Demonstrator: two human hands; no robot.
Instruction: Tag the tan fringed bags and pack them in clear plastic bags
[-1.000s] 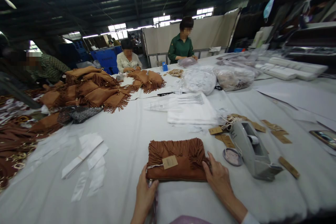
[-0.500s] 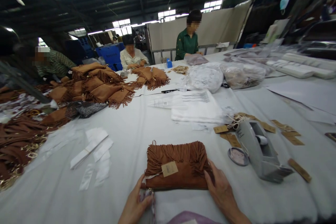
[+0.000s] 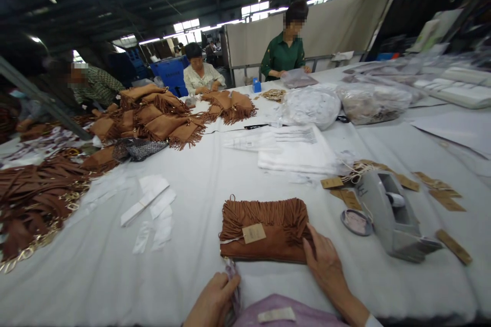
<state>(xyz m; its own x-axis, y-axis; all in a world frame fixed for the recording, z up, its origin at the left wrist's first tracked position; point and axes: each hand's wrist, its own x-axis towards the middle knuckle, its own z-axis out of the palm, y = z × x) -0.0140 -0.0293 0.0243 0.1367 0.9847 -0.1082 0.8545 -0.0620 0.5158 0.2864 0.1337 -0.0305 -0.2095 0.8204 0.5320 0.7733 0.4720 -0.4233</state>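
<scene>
A brown fringed clutch bag (image 3: pixel 264 251) lies flat on the white-covered table in front of me. A tan paper tag (image 3: pixel 253 233) on a white string rests across its front. My right hand (image 3: pixel 324 260) has its thumb and fingers at the bag's right edge, gripping it. Below the bag's lower left corner, my left hand (image 3: pixel 217 294) is closed on a thin, pale purplish wrapped strip (image 3: pixel 232 278) that hangs from the bag's zipper end. What lies inside the wrapping I cannot make out.
A grey tape dispenser (image 3: pixel 395 219) stands at right, beside loose tan tags (image 3: pixel 347 197) and a small round dish (image 3: pixel 356 222). White slips (image 3: pixel 153 199) lie left. Brown bags (image 3: pixel 153 117) and straps (image 3: pixel 38 189) pile up farther left. Co-workers (image 3: pixel 286 51) work across the table.
My left hand has left the bag's left edge and moved down, closing on the wrapped strip. The right hand stays at the bag's right edge. The camera view has shifted slightly.
</scene>
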